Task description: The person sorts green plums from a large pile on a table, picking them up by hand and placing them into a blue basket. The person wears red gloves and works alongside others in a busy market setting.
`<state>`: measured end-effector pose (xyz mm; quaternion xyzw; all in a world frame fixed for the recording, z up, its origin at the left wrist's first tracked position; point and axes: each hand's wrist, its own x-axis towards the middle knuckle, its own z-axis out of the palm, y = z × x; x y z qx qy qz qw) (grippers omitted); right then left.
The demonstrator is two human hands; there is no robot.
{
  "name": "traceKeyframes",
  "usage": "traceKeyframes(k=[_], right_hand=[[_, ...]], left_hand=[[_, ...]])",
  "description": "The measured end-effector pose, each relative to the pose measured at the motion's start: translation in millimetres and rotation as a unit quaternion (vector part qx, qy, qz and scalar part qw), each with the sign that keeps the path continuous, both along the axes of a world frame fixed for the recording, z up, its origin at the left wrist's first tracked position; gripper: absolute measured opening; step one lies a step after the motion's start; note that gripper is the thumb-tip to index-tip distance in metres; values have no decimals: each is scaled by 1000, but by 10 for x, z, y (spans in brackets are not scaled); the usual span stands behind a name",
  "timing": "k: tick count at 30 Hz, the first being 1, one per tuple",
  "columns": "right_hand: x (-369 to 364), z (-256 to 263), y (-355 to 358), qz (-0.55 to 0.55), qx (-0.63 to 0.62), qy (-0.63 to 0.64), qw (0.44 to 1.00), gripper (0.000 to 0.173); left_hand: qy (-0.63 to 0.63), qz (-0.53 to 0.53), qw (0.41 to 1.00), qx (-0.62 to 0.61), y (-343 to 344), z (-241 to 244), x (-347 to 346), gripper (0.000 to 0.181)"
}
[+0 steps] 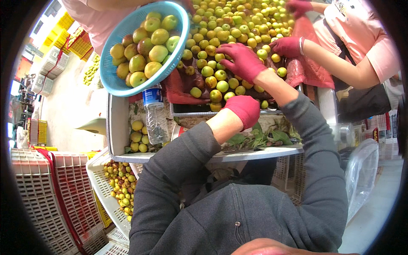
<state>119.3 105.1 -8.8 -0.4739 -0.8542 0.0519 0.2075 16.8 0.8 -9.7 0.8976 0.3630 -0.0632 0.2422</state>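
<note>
Green and brown jujubes lie spread over a red cloth on the sorting table before me. My right hand, in a red glove, reaches over them with fingers and thumb apart. Close to the table's near side is my left hand, also gloved in red. Its back faces me, so its fingers and anything in them are hidden. Past my left hand, a light-blue plastic basket of larger-looking jujubes stands tilted, above a clear plastic bottle.
Loose leaves and several jujubes lie in the table's near trough. A co-worker's gloved hand works among the fruit at right; another person's pink sleeve shows behind the basket. Plastic crates stand at left, a clear bag at right.
</note>
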Motion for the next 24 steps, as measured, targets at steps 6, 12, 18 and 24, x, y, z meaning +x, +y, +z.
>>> traceKeyframes(k=[6, 12, 18, 24], right_hand=[[-452, -151, 492, -26, -51, -101, 993, 33], [-478, -100, 225, -60, -88, -155, 982, 25], [-154, -108, -173, -14, -178, -27, 984, 24], [450, -145, 87, -82, -228, 280, 929, 21]], left_hand=[[2, 6, 1000, -7, 12, -28, 9, 34], [9, 5, 1000, -16, 38, -69, 22, 33], [9, -11, 1000, 7, 34, -87, 41, 33], [29, 1, 1000, -12, 31, 2, 36, 35]])
